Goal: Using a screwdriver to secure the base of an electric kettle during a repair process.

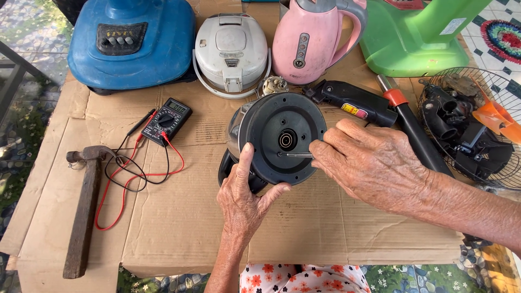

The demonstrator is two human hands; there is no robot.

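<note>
An electric kettle with a clear body lies on its side near the middle of a flattened cardboard sheet, its round black underside turned up toward the camera. The person's left hand grips the lower rim of that base, thumb pressed up against the black disc and the other fingers curled behind it. The right hand is closed around a slim screwdriver, whose metal shaft lies level and points left, its tip meeting the base just beside the central round socket. To the left on the cardboard rests a small black digital multimeter with red and black test leads looped loosely beside it, and farther left lies a hammer with a wooden handle. Along the far edge stand a blue fan base, a white rice cooker, a pink electric kettle and a green fan base. Just behind the right hand lies a black appliance handle, with a dark rod bearing an orange collar beside it. At the right edge sits a wire fan guard holding a black motor and an orange blade.
</note>
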